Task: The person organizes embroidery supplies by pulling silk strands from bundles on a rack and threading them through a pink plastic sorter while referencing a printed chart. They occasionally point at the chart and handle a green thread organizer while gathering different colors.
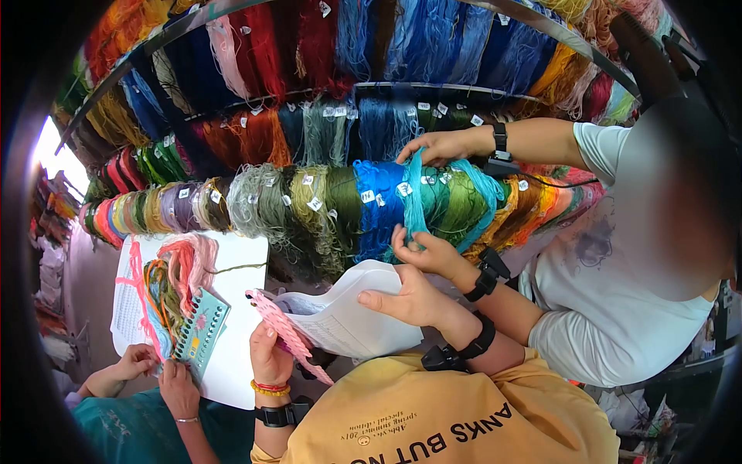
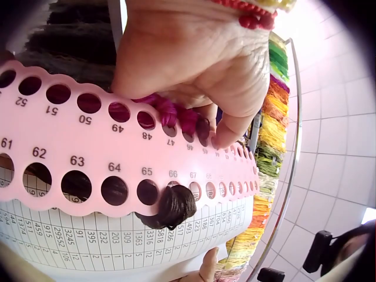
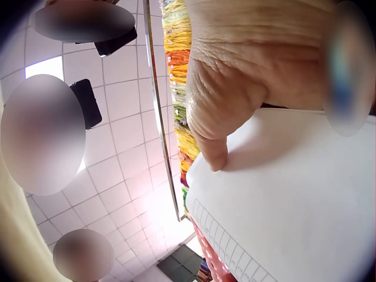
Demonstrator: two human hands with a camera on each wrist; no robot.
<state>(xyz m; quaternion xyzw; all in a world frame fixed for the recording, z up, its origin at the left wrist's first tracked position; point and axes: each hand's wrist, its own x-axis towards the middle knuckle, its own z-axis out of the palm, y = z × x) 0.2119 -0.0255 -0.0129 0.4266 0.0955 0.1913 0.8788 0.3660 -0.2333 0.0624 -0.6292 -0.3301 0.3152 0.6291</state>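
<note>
My left hand [image 1: 270, 359] [image 2: 194, 59] grips a pink numbered card [image 1: 286, 329] [image 2: 76, 141] with round holes along both edges. Magenta thread [image 2: 167, 111] passes through holes near my left fingers, and a knot of dark thread [image 2: 178, 207] hangs at hole 66. Behind the card are curved white sheets [image 1: 352, 313] [image 2: 117, 241] [image 3: 294, 176] printed with columns of numbers. My right hand [image 1: 413, 300] [image 3: 235, 76] pinches the sheets at their upper right edge, thumb on the paper; its other fingers are hidden behind them.
Beyond the sheets, rows of coloured skeins [image 1: 270, 201] hang on rails. On the right, a person in a white shirt [image 1: 610, 309] handles teal thread [image 1: 416, 201]. At left, another person's hands [image 1: 178, 387] touch a teal card [image 1: 202, 332] with threads over a white board [image 1: 243, 309].
</note>
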